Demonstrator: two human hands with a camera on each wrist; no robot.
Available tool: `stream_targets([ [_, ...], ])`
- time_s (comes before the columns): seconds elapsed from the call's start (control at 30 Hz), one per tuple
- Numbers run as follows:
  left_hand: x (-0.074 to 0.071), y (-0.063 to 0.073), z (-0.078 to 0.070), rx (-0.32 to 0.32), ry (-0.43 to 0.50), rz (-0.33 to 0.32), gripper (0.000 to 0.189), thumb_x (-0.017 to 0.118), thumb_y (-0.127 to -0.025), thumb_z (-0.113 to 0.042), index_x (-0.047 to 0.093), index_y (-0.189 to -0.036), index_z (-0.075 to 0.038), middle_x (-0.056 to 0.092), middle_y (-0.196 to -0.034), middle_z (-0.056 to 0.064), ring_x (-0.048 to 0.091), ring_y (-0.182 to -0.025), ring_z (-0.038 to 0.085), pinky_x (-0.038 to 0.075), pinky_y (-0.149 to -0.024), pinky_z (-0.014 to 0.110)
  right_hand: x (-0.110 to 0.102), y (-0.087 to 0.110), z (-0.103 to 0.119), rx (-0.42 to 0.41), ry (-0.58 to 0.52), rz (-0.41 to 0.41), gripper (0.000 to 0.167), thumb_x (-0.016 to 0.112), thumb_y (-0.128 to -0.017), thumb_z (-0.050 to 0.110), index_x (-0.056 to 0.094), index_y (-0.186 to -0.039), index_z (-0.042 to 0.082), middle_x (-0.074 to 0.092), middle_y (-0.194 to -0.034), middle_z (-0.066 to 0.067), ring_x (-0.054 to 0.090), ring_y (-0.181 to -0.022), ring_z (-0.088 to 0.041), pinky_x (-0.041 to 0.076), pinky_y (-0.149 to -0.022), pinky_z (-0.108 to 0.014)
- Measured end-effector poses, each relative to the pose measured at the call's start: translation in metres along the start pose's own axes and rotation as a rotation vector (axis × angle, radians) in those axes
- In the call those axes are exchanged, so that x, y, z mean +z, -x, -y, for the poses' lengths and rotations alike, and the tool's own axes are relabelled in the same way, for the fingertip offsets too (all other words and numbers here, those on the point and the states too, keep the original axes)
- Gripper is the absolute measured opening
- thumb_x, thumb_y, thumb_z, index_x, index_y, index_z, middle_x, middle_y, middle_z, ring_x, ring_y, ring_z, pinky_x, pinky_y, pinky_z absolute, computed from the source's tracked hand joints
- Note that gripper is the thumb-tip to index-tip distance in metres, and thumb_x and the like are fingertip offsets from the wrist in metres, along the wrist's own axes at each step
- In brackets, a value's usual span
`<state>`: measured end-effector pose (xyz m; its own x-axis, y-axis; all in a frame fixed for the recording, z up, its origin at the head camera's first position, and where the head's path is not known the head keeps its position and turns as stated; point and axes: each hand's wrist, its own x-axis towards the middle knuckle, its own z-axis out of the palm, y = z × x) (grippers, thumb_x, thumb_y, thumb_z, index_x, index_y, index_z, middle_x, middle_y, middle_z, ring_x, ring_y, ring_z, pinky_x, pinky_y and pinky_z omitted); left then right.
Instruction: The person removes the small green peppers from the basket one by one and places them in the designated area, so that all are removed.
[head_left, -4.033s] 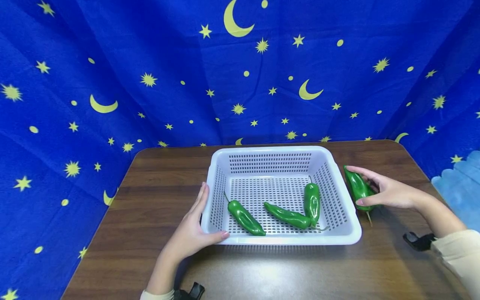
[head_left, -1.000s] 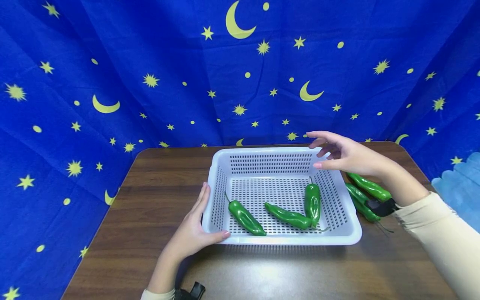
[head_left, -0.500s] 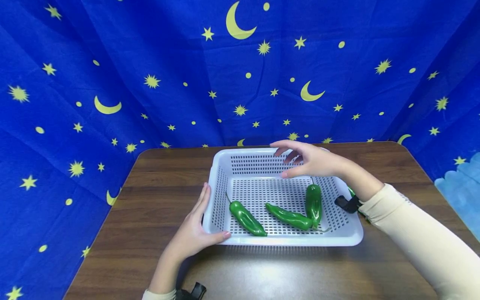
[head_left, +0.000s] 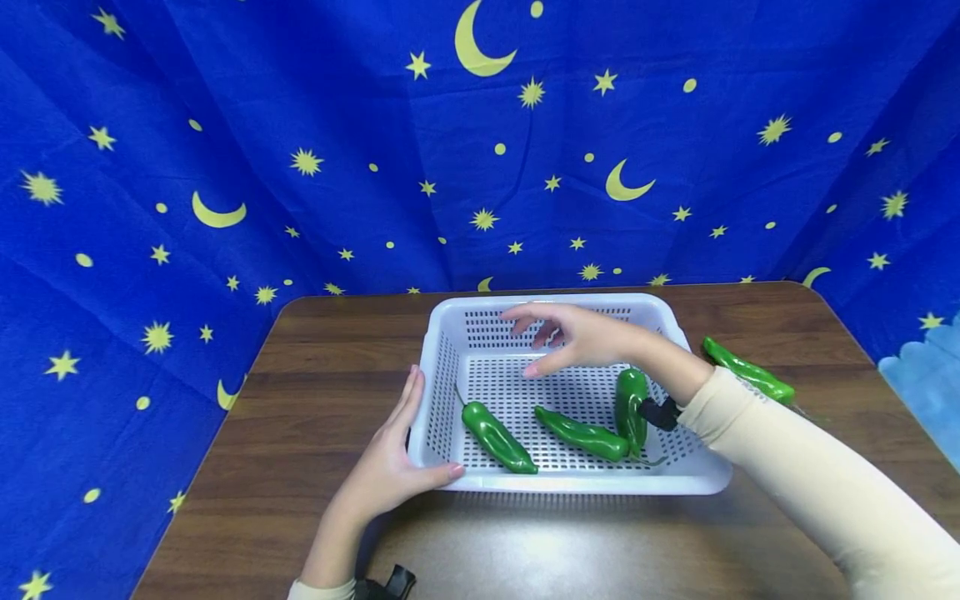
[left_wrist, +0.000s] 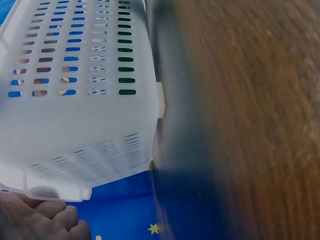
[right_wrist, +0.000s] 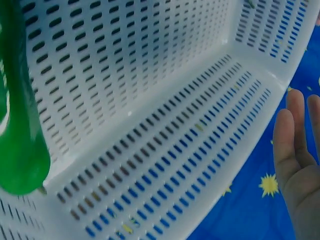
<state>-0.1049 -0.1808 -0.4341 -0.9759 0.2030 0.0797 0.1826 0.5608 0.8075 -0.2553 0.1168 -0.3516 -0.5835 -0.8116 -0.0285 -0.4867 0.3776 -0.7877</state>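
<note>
A small greyish marking runs along the cream sleeve (head_left: 810,467) near its cuff, too small for me to read. That sleeve covers the basket's near right side and some of the counter (head_left: 345,350), and a black wrist strap (head_left: 660,412) cuts across the rightmost pepper (head_left: 632,387) in the white basket (head_left: 577,484). That pepper's lower end meets the middle pepper (head_left: 581,434); the left pepper (head_left: 498,437) lies apart from both. A fourth, the outer pepper (head_left: 746,368), sits on the counter right of the basket. Of the hands, the left hand (head_left: 386,467) spreads widely round the near left corner, gripping it, thumb on the rim. The right hand (head_left: 573,333) hangs over the basket, loosely curved, holding nothing.
</note>
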Motion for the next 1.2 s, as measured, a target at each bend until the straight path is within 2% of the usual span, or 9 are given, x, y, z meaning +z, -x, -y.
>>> stream_targets([
  [0.17, 0.0, 0.0, 0.0, 0.001, 0.009, 0.002, 0.123, 0.088, -0.07, -0.046, 0.007, -0.161, -0.027, -0.002, -0.168, -0.009, 0.016, -0.153, 0.033, 0.025, -0.116, 0.054, 0.013, -0.007, -0.004, 0.016, -0.022, 0.047, 0.077, 0.08, -0.084, 0.031, 0.042, -0.15, 0.02, 0.058, -0.136, -0.007, 0.061, -0.113, -0.029, 0.052, -0.097, -0.046],
  [0.37, 0.001, 0.001, -0.002, -0.004, 0.016, 0.007, 0.122, 0.088, -0.07, -0.045, 0.008, -0.161, -0.028, -0.003, -0.168, -0.011, 0.018, -0.153, 0.033, 0.028, -0.115, 0.055, 0.033, -0.013, -0.009, 0.029, -0.029, 0.17, 0.084, 0.081, -0.082, 0.034, 0.038, -0.153, 0.022, 0.053, -0.143, -0.013, 0.056, -0.122, -0.036, 0.05, -0.101, -0.049],
  [0.67, 0.0, 0.0, -0.001, 0.009, 0.017, 0.005, 0.122, 0.088, -0.07, -0.043, 0.008, -0.161, -0.026, -0.003, -0.168, -0.009, 0.021, -0.151, 0.035, 0.032, -0.113, 0.054, 0.059, -0.018, -0.016, 0.058, 0.004, 0.276, 0.093, 0.082, -0.079, 0.041, 0.031, -0.156, 0.028, 0.054, -0.139, -0.012, 0.053, -0.125, -0.031, 0.045, -0.106, -0.05],
  [0.77, 0.0, 0.0, -0.001, 0.005, 0.017, 0.007, 0.122, 0.088, -0.071, -0.042, 0.008, -0.161, -0.027, -0.003, -0.168, -0.009, 0.021, -0.152, 0.034, 0.032, -0.113, 0.053, 0.065, -0.02, -0.017, 0.074, 0.035, 0.294, 0.095, 0.082, -0.078, 0.044, 0.03, -0.156, 0.029, 0.055, -0.138, -0.008, 0.053, -0.125, -0.028, 0.045, -0.106, -0.049],
  [0.97, -0.001, 0.0, -0.001, 0.016, 0.003, 0.006, 0.121, 0.088, -0.073, -0.037, 0.005, -0.161, -0.025, -0.004, -0.169, -0.003, 0.023, -0.15, 0.039, 0.036, -0.111, 0.055, 0.076, -0.023, -0.015, 0.069, 0.1, 0.324, 0.096, 0.084, -0.076, 0.043, 0.032, -0.155, 0.027, 0.057, -0.137, -0.001, 0.055, -0.125, -0.02, 0.042, -0.111, -0.043],
  [1.07, -0.001, 0.0, -0.001, 0.009, 0.0, 0.008, 0.121, 0.088, -0.073, -0.037, 0.005, -0.161, -0.025, -0.004, -0.168, -0.002, 0.024, -0.15, 0.04, 0.038, -0.11, 0.056, 0.081, -0.025, -0.015, 0.059, 0.163, 0.33, 0.095, 0.084, -0.075, 0.045, 0.034, -0.154, 0.031, 0.058, -0.133, 0.005, 0.057, -0.12, -0.015, 0.044, -0.106, -0.037],
  [1.2, 0.0, 0.0, -0.001, 0.01, 0.003, 0.012, 0.121, 0.087, -0.073, -0.04, 0.005, -0.161, -0.025, -0.004, -0.168, -0.004, 0.022, -0.151, 0.038, 0.035, -0.111, 0.056, 0.085, -0.027, -0.016, 0.055, 0.245, 0.338, 0.094, 0.084, -0.073, 0.048, 0.036, -0.152, 0.036, 0.059, -0.127, 0.01, 0.056, -0.113, -0.01, 0.045, -0.1, -0.033],
])
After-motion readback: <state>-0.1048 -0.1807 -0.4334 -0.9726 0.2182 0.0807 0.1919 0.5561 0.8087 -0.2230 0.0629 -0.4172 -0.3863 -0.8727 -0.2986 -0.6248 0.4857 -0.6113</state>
